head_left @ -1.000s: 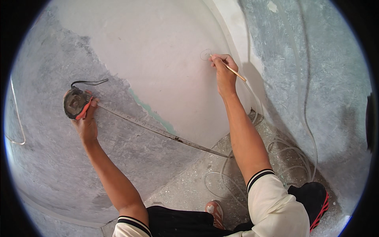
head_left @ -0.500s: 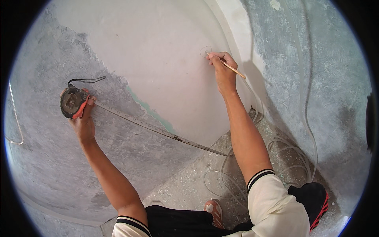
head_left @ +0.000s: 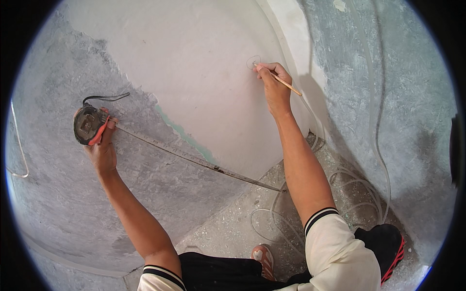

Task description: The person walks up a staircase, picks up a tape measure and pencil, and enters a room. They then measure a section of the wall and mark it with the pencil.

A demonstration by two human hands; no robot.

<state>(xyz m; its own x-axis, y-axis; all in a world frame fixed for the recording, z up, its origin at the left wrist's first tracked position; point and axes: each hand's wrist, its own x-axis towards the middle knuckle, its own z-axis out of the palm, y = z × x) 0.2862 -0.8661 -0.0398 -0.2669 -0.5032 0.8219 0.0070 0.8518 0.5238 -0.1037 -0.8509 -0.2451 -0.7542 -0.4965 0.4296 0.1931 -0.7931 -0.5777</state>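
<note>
My left hand [head_left: 103, 148] is closed round a black and red tape measure [head_left: 88, 127] with a dark wrist strap, held against the grey part of the wall. From its case the metal blade [head_left: 187, 157] runs down to the right, its far end near the floor. Higher up on the right, my right hand [head_left: 275, 86] grips a thin wooden pencil [head_left: 287, 84]. The pencil's tip touches the white wall patch [head_left: 194, 63], at a small hand-drawn circle [head_left: 253, 62] with a mark inside it.
Clear tubing [head_left: 371, 121] hangs along the bluish-grey wall [head_left: 412, 72] on the right and coils over the speckled floor [head_left: 228, 223]. My shoe [head_left: 263, 259] stands on the floor by the tubing. A dark object [head_left: 456, 150] shows at the right rim.
Almost nothing differs. Both hands keep their places, and the pencil tip stays beside the drawn circle.
</note>
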